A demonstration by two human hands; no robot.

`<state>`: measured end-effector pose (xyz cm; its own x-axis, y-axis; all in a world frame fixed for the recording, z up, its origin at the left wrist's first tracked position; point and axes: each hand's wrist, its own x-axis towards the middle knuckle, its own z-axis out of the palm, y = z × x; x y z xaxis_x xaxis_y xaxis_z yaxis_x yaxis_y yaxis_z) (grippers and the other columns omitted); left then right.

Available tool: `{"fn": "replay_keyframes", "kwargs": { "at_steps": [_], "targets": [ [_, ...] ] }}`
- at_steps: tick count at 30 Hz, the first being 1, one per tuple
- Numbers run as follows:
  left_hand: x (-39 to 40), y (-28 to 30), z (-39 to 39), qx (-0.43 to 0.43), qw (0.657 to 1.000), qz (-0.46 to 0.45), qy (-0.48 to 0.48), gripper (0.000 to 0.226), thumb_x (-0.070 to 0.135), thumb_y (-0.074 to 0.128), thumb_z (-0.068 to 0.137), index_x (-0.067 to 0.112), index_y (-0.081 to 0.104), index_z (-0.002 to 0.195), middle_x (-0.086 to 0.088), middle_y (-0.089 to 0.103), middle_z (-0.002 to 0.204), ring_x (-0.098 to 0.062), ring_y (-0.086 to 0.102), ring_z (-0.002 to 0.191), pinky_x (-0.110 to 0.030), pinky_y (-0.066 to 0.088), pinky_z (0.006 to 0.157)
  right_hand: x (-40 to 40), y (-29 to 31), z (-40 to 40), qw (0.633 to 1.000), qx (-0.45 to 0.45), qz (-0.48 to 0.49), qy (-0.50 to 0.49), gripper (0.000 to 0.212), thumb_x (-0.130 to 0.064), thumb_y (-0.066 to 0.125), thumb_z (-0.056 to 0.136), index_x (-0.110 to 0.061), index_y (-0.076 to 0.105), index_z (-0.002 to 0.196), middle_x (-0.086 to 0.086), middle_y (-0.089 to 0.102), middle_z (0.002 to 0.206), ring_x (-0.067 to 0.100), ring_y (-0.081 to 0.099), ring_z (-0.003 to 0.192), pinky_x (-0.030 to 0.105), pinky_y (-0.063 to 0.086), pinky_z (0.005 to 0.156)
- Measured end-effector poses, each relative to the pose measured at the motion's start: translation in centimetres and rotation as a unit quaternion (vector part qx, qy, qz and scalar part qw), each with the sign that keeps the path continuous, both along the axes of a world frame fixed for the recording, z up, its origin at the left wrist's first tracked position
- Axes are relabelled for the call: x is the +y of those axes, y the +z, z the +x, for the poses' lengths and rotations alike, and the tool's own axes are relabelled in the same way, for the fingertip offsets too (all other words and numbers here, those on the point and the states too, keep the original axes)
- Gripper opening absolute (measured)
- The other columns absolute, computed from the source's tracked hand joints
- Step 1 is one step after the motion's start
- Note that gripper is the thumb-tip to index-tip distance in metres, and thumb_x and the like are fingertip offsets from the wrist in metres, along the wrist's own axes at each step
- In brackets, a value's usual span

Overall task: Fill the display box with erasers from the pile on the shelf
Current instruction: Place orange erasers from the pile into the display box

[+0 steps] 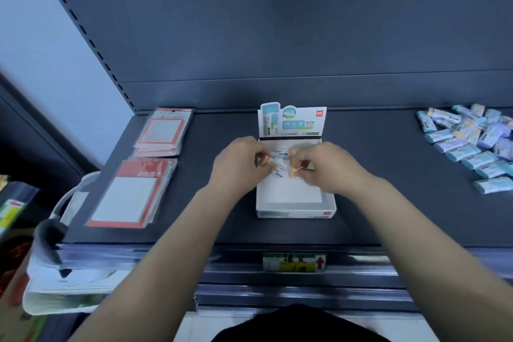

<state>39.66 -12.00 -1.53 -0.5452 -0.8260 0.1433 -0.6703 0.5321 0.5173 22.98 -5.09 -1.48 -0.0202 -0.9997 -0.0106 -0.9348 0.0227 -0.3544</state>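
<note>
A white display box [295, 204] with an upright printed header card [293, 121] stands in the middle of the dark shelf. Both hands hover over its far end. My left hand [238, 165] pinches an orange-tipped eraser [265, 160] at the box's left side. My right hand [327, 168] grips another orange-tipped eraser [293, 172] just beside it. More erasers [279, 152] lie in the box under the fingers, partly hidden. The near half of the box floor shows bare white. The pile of wrapped erasers [472, 141], teal, purple and orange, lies at the right end of the shelf.
Two stacks of red-bordered packets [159, 130] [130, 194] lie on the left of the shelf. A price label [293, 261] sits on the shelf's front rail. A white basket with a handle [63, 280] hangs at lower left. The back panel rises behind the box.
</note>
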Motion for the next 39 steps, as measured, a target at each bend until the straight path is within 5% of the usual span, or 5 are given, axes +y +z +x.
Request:
{"fn": "replay_keyframes", "kwargs": {
  "at_steps": [6, 11, 20, 31, 39],
  "targets": [
    [-0.7, 0.2, -0.2, -0.099, 0.994, -0.028, -0.026, 0.031, 0.039, 0.059, 0.084, 0.014, 0.068, 0.1, 0.003, 0.04, 0.085, -0.013, 0.041, 0.078, -0.027, 0.033, 0.062, 0.5, -0.1, -0.2, 0.996, 0.082, -0.034, 0.02, 0.023, -0.025, 0.061, 0.082, -0.022, 0.067, 0.104, -0.006, 0.059, 0.124, 0.02, 0.049, 0.114, 0.027, 0.028, 0.087],
    [-0.8, 0.2, -0.5, -0.154, 0.987, -0.028, -0.036, 0.034, 0.043, 0.056, 0.085, 0.015, 0.068, 0.1, 0.004, 0.038, 0.085, -0.014, 0.042, 0.081, -0.027, 0.033, 0.063, 0.8, -0.3, -0.3, 0.993, 0.111, -0.034, -0.006, 0.022, -0.027, 0.061, 0.081, -0.023, 0.068, 0.101, -0.008, 0.052, 0.132, 0.018, 0.043, 0.114, 0.028, 0.026, 0.088],
    [-0.7, 0.8, -0.8, -0.193, 0.977, -0.04, -0.081, 0.025, 0.036, 0.055, 0.085, 0.02, 0.068, 0.099, 0.003, 0.062, 0.103, -0.02, 0.057, 0.095, -0.027, 0.038, 0.068, 0.9, 0.2, -0.2, 0.992, 0.127, -0.009, 0.006, 0.019, -0.025, 0.055, 0.085, -0.027, 0.071, 0.096, -0.003, 0.061, 0.099, 0.02, 0.043, 0.101, 0.026, 0.018, 0.074],
    [-0.6, 0.5, -1.6, -0.184, 0.982, -0.001, -0.046, 0.018, 0.033, 0.061, 0.084, 0.021, 0.065, 0.097, 0.001, 0.061, 0.106, -0.02, 0.057, 0.093, -0.028, 0.036, 0.067, 0.5, -0.2, -0.2, 0.994, 0.105, -0.003, -0.002, 0.021, -0.013, 0.051, 0.084, -0.016, 0.071, 0.087, 0.0, 0.057, 0.096, 0.025, 0.045, 0.107, 0.025, 0.027, 0.071],
    [-0.5, 0.3, -2.0, -0.136, 0.99, 0.023, -0.008, 0.014, 0.024, 0.062, 0.082, 0.014, 0.064, 0.092, -0.003, 0.063, 0.102, -0.024, 0.058, 0.09, -0.029, 0.04, 0.068, -0.3, -1.0, -0.1, 0.994, 0.053, -0.039, -0.084, 0.013, -0.004, 0.05, 0.072, -0.013, 0.058, 0.077, 0.001, 0.062, 0.079, 0.024, 0.05, 0.086, 0.03, 0.043, 0.059]
  ]
}}
